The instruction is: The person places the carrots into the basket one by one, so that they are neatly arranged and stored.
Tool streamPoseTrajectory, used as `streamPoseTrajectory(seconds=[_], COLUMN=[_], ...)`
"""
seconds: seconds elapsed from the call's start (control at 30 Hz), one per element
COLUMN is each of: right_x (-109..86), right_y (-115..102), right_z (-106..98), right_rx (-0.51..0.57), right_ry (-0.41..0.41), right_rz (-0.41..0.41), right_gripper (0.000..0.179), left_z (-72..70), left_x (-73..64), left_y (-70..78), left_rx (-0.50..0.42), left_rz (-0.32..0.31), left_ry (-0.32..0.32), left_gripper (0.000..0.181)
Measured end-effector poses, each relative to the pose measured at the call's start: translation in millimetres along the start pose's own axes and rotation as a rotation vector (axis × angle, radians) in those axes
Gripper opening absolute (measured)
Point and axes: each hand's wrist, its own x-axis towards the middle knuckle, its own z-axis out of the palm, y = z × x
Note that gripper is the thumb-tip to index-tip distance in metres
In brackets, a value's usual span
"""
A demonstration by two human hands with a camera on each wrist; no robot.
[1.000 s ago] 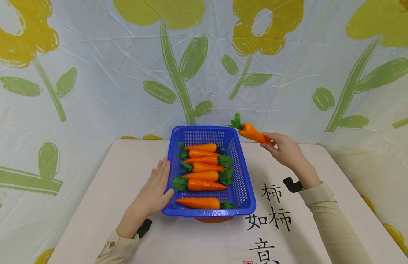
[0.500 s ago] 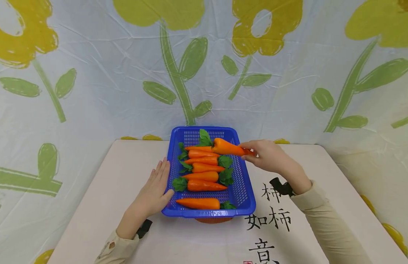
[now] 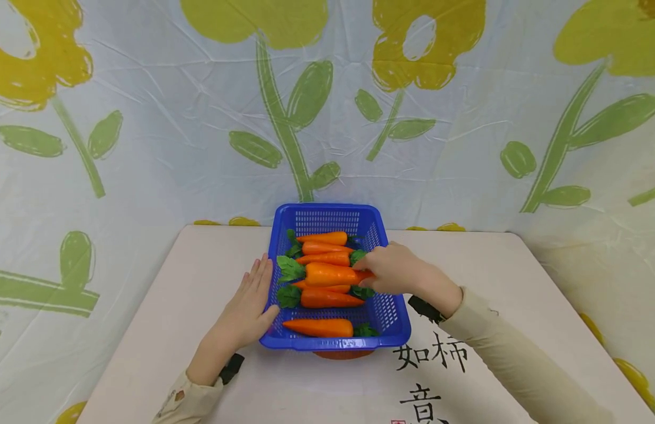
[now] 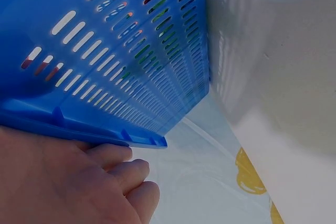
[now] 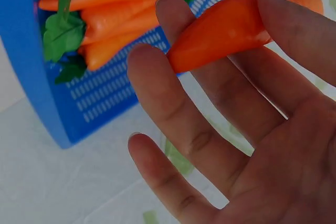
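A blue perforated plastic basket (image 3: 395, 318) stands in the middle of the table with several orange carrots in it, lying crosswise in a row. In the head view, my right hand (image 3: 393, 270) reaches over the basket's right rim and pinches one carrot (image 3: 329, 274) near its narrow tip, leafy end pointing left. That carrot is above the others; whether it touches them I cannot tell. The right wrist view shows the thumb and fingers on the pinched carrot (image 5: 220, 30). My left hand (image 3: 248, 306) lies with straight fingers along the basket's left rim, touching it.
One carrot (image 3: 319, 327) lies apart from the row near the basket's front wall. A reddish-brown round shape (image 3: 343, 354) shows from under the basket's front. Black brush characters (image 3: 430, 353) mark the pale table cover (image 3: 306, 394). A flower-printed cloth (image 3: 200, 147) hangs behind.
My right hand has carried the carrot from above the basket's back right corner left and forward, down over the middle of the row. My left hand has stayed at the left rim.
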Motion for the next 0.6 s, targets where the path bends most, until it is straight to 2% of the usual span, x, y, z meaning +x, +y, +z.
streamPoseTrajectory(seconds=[0.27, 0.6], right_x=[13.4, 24.9], right_y=[-26, -41], right_z=[15, 39], right_rx=[0.025, 0.108], right_ry=[-0.193, -0.368], right_rz=[0.065, 0.088], right_gripper=[0.031, 0.031], left_z=[0.1, -0.1], left_x=[-0.6, -1.4], left_y=[-0.4, 0.5], left_rx=[-0.004, -0.019], left_rz=[-0.001, 0.007], left_ry=[-0.010, 0.012], left_gripper=[0.081, 0.082])
